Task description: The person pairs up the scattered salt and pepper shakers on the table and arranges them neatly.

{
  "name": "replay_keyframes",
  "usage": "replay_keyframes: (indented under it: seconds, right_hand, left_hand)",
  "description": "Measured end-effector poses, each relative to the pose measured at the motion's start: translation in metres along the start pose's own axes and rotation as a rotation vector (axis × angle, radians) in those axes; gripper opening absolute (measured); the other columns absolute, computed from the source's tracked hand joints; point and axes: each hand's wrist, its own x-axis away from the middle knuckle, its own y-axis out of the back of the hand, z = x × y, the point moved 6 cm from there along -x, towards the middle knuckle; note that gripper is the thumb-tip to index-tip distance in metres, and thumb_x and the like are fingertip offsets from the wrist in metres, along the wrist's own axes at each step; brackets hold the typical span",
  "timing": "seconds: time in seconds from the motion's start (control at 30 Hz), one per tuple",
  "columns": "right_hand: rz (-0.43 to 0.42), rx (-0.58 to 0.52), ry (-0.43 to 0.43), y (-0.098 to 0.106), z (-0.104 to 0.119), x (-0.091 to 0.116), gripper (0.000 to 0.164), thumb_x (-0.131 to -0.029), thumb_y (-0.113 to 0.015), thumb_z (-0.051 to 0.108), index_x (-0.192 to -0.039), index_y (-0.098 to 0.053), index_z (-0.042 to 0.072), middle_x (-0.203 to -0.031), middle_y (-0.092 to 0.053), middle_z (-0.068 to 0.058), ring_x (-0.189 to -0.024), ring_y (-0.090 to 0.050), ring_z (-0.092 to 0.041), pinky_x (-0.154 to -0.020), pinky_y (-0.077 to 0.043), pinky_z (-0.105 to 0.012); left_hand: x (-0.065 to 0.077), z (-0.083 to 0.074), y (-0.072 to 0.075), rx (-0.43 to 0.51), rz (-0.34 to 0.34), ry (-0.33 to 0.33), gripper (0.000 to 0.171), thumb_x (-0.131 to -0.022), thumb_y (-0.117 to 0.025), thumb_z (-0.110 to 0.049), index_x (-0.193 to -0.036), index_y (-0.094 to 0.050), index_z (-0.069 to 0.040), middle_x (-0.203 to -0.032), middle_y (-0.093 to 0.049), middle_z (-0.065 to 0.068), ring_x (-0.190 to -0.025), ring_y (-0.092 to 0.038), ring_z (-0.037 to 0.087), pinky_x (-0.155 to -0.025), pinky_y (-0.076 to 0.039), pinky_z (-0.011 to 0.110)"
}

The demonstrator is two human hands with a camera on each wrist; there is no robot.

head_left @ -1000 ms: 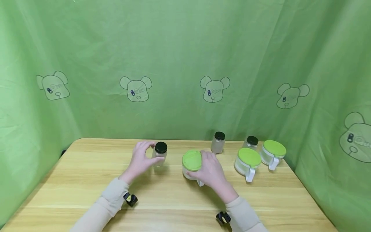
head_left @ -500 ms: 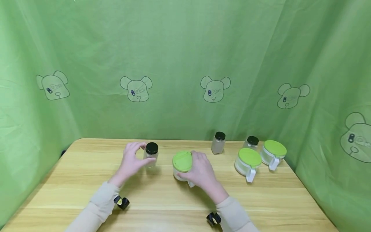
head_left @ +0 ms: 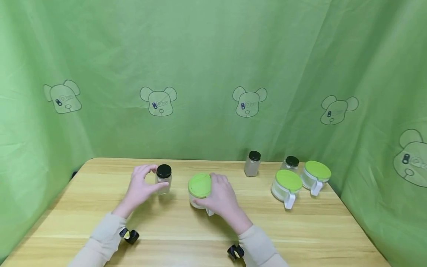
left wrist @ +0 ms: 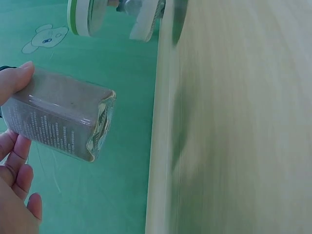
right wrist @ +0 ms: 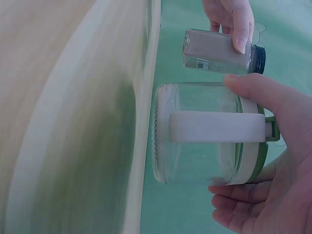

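My left hand [head_left: 138, 189] grips a small square glass jar [left wrist: 53, 109] with a black lid, thumb on one side and fingers on the other. Greyish contents fill it, and fine print runs along one face. To its right, my right hand [head_left: 220, 196] holds a round glass seasoning jar [right wrist: 202, 97] from above, around its green lid [head_left: 199, 184]. A white handle [right wrist: 214, 126] sticks out from that jar, whose glass looks clear. Both jars stay upright over the left-middle of the table, a hand's width apart. In the left wrist view, a gap shows between the square jar's base and the table.
At the right back, two more green-lidded seasoning jars [head_left: 288, 180] [head_left: 317, 170] stand with handles facing forward. Behind them is a black-lidded jar [head_left: 291, 162], partly hidden. Another black-lidded jar [head_left: 252, 167] stands near the wooden table's [head_left: 186, 237] back edge. Green curtain [head_left: 200, 55] surrounds the table.
Both hands have moved left together, carrying the square black-lidded jar and the green-lidded seasoning jar. The jars on the right have stayed in place.
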Motion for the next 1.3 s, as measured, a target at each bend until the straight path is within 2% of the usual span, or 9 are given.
replay_keyframes:
  seconds: [0.23, 0.47, 0.57, 0.73, 0.87, 1.0, 1.07, 1.2, 1.3]
  right_hand:
    - [-0.007, -0.003, -0.009, -0.003, 0.013, 0.000, 0.103, -0.060, -0.084, 0.057, -0.134, -0.046, -0.004, -0.124, -0.060, -0.020, -0.118, -0.053, -0.033, -0.099, -0.049, -0.046]
    - [-0.008, -0.067, -0.055, -0.008, 0.026, -0.001, 0.103, -0.060, -0.085, 0.056, -0.135, -0.047, -0.004, -0.125, -0.057, -0.020, -0.117, -0.053, -0.033, -0.099, -0.049, -0.047]
    - [-0.009, -0.083, -0.074, -0.012, 0.031, 0.000, 0.102, -0.060, -0.085, 0.056, -0.134, -0.047, -0.003, -0.124, -0.057, -0.020, -0.115, -0.053, -0.032, -0.097, -0.050, -0.047]
    - [-0.026, -0.087, -0.091, -0.016, 0.041, 0.000, 0.101, -0.060, -0.085, 0.058, -0.132, -0.048, -0.003, -0.121, -0.058, -0.019, -0.113, -0.053, -0.032, -0.093, -0.052, -0.047]
    - [-0.041, -0.079, -0.101, -0.019, 0.049, -0.001, 0.099, -0.060, -0.084, 0.058, -0.130, -0.049, -0.002, -0.116, -0.060, -0.017, -0.110, -0.053, -0.030, -0.090, -0.053, -0.045]
    - [-0.046, -0.074, -0.111, -0.022, 0.058, -0.001, 0.099, -0.060, -0.085, 0.058, -0.129, -0.049, -0.003, -0.115, -0.060, -0.016, -0.109, -0.053, -0.029, -0.089, -0.054, -0.043]
    - [-0.045, -0.068, -0.114, -0.025, 0.064, -0.001, 0.100, -0.060, -0.084, 0.058, -0.130, -0.049, -0.004, -0.116, -0.060, -0.017, -0.110, -0.053, -0.030, -0.089, -0.053, -0.043]
    - [-0.045, -0.039, -0.118, -0.030, 0.075, -0.001, 0.101, -0.062, -0.083, 0.059, -0.132, -0.047, -0.005, -0.118, -0.060, -0.017, -0.111, -0.053, -0.030, -0.091, -0.052, -0.041]
    - [-0.042, -0.018, -0.126, -0.035, 0.081, -0.001, 0.102, -0.062, -0.082, 0.061, -0.132, -0.047, -0.004, -0.118, -0.060, -0.017, -0.110, -0.053, -0.029, -0.090, -0.052, -0.040]
  left_hand:
    - [0.004, 0.008, 0.012, 0.006, 0.012, 0.012, 0.054, -0.066, -0.089, -0.024, -0.112, -0.065, -0.009, -0.110, -0.063, 0.010, -0.109, -0.042, 0.025, -0.094, -0.032, 0.041]
    - [0.009, 0.018, 0.021, 0.019, 0.062, 0.044, 0.057, -0.069, -0.087, -0.023, -0.117, -0.063, -0.008, -0.117, -0.060, 0.012, -0.115, -0.040, 0.023, -0.100, -0.034, 0.049]
    - [0.012, 0.023, 0.026, 0.022, 0.079, 0.047, 0.058, -0.070, -0.087, -0.023, -0.120, -0.062, -0.007, -0.119, -0.059, 0.012, -0.115, -0.040, 0.021, -0.099, -0.035, 0.048]
    - [0.017, 0.029, 0.035, 0.011, 0.094, 0.034, 0.059, -0.072, -0.086, -0.021, -0.123, -0.061, -0.004, -0.121, -0.058, 0.011, -0.112, -0.039, 0.007, -0.094, -0.034, 0.036]
    - [0.020, 0.032, 0.042, 0.006, 0.101, 0.022, 0.059, -0.073, -0.085, -0.020, -0.124, -0.061, -0.003, -0.122, -0.057, 0.012, -0.108, -0.037, -0.005, -0.093, -0.035, 0.033]
    - [0.022, 0.034, 0.049, -0.010, 0.103, 0.018, 0.060, -0.073, -0.085, -0.020, -0.125, -0.061, -0.003, -0.122, -0.058, 0.013, -0.106, -0.037, -0.010, -0.091, -0.035, 0.030]
    - [0.023, 0.036, 0.052, -0.020, 0.111, 0.027, 0.060, -0.074, -0.084, -0.020, -0.126, -0.060, -0.003, -0.124, -0.058, 0.013, -0.106, -0.037, -0.010, -0.091, -0.035, 0.028]
    - [0.023, 0.042, 0.058, -0.027, 0.146, 0.067, 0.063, -0.075, -0.084, -0.024, -0.129, -0.058, -0.004, -0.128, -0.055, 0.015, -0.111, -0.040, 0.003, -0.093, -0.036, 0.034]
    - [0.023, 0.045, 0.062, -0.023, 0.160, 0.086, 0.064, -0.076, -0.083, -0.023, -0.131, -0.057, -0.004, -0.130, -0.053, 0.016, -0.109, -0.040, 0.005, -0.092, -0.036, 0.037]
